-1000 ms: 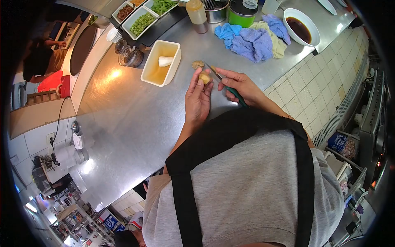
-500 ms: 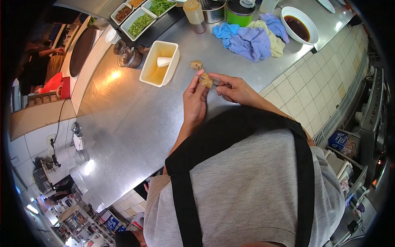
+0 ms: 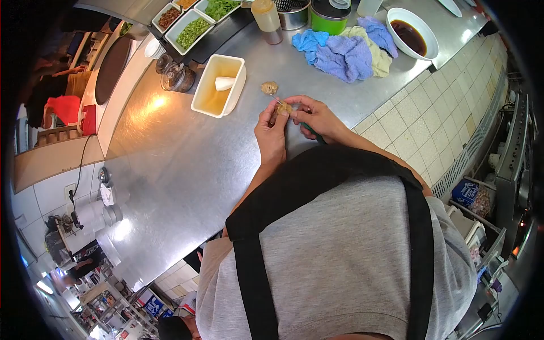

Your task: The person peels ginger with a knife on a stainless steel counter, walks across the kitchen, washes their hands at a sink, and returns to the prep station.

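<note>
A knobby tan piece of ginger [image 3: 285, 107] is pinched in the fingers of my left hand [image 3: 271, 133], above the steel counter. My right hand [image 3: 320, 120] closes around a small knife [image 3: 313, 132] with a dark green handle. Its thin blade lies against the ginger, and the tip shows past my left fingertips. Just beyond my hands, a second tan lump [image 3: 269, 88] rests on the counter. To the left stands a cream rectangular tub [image 3: 234, 93] with yellowish liquid and a smooth white piece [image 3: 225, 83] in it.
Crumpled blue and yellow cloths [image 3: 347, 56], a squeeze bottle [image 3: 267, 22] and a green pot [image 3: 328, 24] stand at the back. A white bowl [image 3: 395, 28] of dark liquid sits near the counter's right edge. Glass jars [image 3: 179, 79] are left of the tub.
The knife has turned in my right hand, so its green handle now shows below the palm. My left hand has shifted slightly, and the ginger has been turned a little.
</note>
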